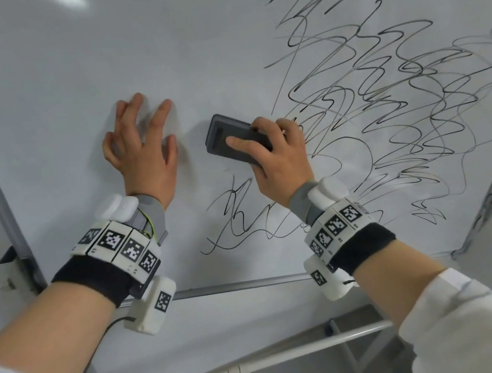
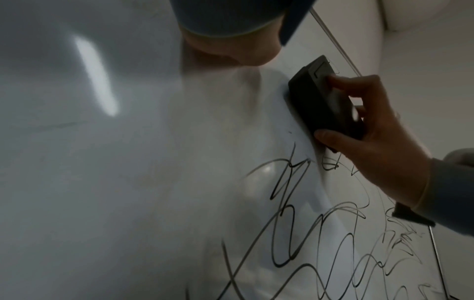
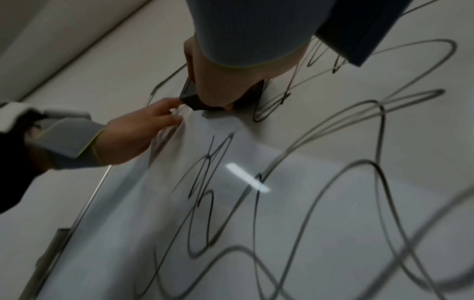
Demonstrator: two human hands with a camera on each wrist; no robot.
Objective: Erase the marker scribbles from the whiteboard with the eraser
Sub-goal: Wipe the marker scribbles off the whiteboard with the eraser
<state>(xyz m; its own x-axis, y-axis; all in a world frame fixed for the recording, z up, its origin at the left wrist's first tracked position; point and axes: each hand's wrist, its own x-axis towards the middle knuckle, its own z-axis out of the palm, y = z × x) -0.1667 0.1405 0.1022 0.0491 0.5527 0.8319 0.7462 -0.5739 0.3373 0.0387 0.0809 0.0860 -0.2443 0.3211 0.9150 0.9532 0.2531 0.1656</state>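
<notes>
Barely begun: right hand [image 1: 278, 154] curled around the dark eraser [image 1: 230, 138], flat on the whiteboard [image 1: 56, 71] mid-board, left hand [image 1: 140, 148] bracing with splayed fingers, holding nothing, dense scribbles [image 1: 401, 88] toward the right edge and bottom edge uncleared.

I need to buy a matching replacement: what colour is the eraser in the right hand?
Dark grey to black, a rectangular plastic block eraser; the head view shows it best, gripped by the right hand.

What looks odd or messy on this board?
Only the black scribbles still covering the right side of the whiteboard. The right hand holds the eraser flat at their left edge; the left hand braces the board. Nothing looks damaged.
</notes>
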